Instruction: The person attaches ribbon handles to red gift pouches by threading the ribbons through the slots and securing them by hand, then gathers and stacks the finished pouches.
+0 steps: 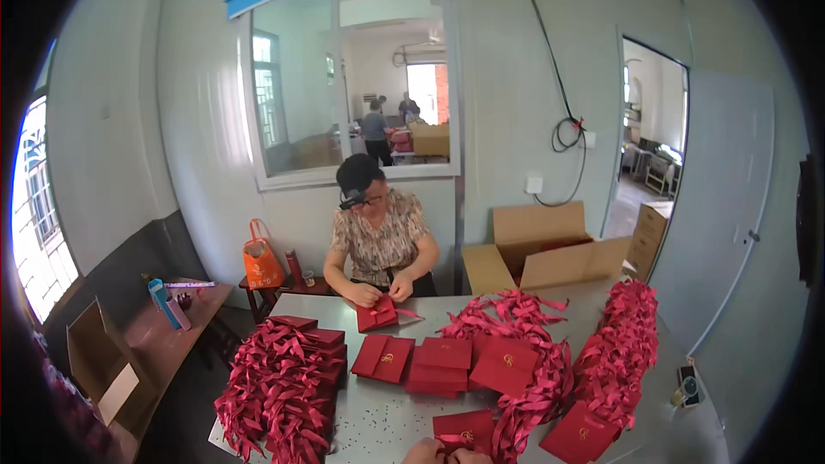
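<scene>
At the lower edge, my left hand (423, 453) and my right hand (469, 456) are close together at the near side of a red gift bag (471, 424). A pink-red ribbon (450, 438) crosses that bag beside my fingers. Both hands look closed, with fingertips pinched at the ribbon; the picture's edge cuts off the rest. Ahead of them lie flat red bags with gold marks: one bag (382, 357) at the left, a stack (440, 367) in the middle and another bag (505, 366) at the right. A further bag (580, 435) lies right of my hands.
Heaps of ribboned bags cover the table's left (279, 391), middle (537, 378) and right (614, 348). Across the table (378, 417), a co-worker (378, 232) handles a red bag (376, 315). Dark specks dot the tabletop. An open carton (559, 262) stands behind.
</scene>
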`<state>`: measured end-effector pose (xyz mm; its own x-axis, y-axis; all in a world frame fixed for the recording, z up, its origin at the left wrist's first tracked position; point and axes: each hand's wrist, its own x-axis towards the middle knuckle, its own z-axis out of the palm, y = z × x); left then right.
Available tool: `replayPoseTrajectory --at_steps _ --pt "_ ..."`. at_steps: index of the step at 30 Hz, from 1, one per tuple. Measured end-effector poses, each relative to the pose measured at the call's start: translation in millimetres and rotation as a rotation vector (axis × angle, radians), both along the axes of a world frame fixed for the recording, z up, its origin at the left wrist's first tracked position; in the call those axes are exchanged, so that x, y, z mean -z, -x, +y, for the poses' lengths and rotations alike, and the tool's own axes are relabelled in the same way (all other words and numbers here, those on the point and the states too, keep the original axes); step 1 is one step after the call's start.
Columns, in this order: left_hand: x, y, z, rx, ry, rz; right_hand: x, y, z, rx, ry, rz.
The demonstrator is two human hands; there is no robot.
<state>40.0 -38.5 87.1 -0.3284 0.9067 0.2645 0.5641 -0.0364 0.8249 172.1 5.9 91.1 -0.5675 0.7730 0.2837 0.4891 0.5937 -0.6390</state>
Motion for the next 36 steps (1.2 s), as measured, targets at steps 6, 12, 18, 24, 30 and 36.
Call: replayPoseTrajectory --at_steps 6,12,18,24,30,36 --pt "-19.0 6.4 -0.8 0.111 0.073 0.099 10.9 -5.1 2.7 -0.035 0.071 0.027" --pt "-51.9 1.9 -3.3 0.293 -0.004 -0.039 8.0 -3.0 -0.2 -0.032 0.068 -0.007" --pt "16.2 23.1 7.1 0.274 0.213 0.278 4.8 -3.9 -3.1 -0.003 0.089 0.005" --pt "27.8 27.2 9.9 0.287 0.191 0.257 8.4 0.4 3.0 0.003 0.133 0.030" --pt "22.5 29.0 11.4 0.305 0.166 0.274 10.9 1.5 3.6 0.016 0.127 0.023" --pt "12.4 18.5 6.8 0.270 0.211 0.208 5.5 -2.4 -2.5 0.034 0.070 0.024"
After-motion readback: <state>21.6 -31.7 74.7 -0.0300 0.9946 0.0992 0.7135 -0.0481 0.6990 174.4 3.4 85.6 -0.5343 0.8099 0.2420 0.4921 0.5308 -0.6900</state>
